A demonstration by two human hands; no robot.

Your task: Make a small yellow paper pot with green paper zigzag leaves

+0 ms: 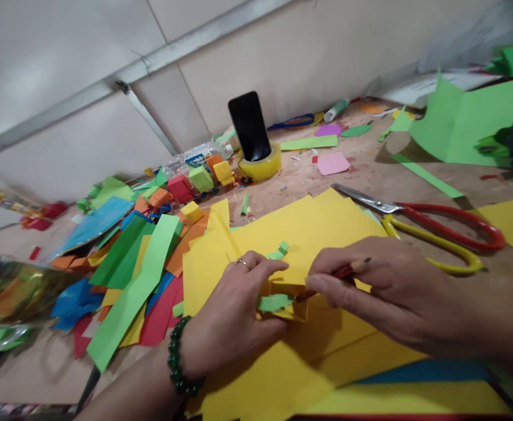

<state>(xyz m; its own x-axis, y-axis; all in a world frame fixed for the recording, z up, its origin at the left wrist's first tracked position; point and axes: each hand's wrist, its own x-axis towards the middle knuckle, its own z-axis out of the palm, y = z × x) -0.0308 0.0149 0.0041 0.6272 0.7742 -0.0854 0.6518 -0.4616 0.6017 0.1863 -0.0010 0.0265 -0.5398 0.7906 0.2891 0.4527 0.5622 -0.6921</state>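
Note:
My left hand [234, 304], with a ring and a green bead bracelet [179, 362], pinches a small folded yellow paper piece [289, 301] with a green scrap [274, 302] on it. My right hand [370, 286] grips a red pencil [341, 273], its tip touching that folded piece. Both hands rest over a stack of yellow paper sheets [309, 228].
Red-and-yellow-handled scissors [436, 225] lie to the right. A dark phone [250, 126] stands in a yellow tape roll [260, 166]. Small coloured paper cubes [195, 181], strips of green, blue and red paper [128, 269], a plastic bottle [195, 156] and green sheets [467, 120] litter the table.

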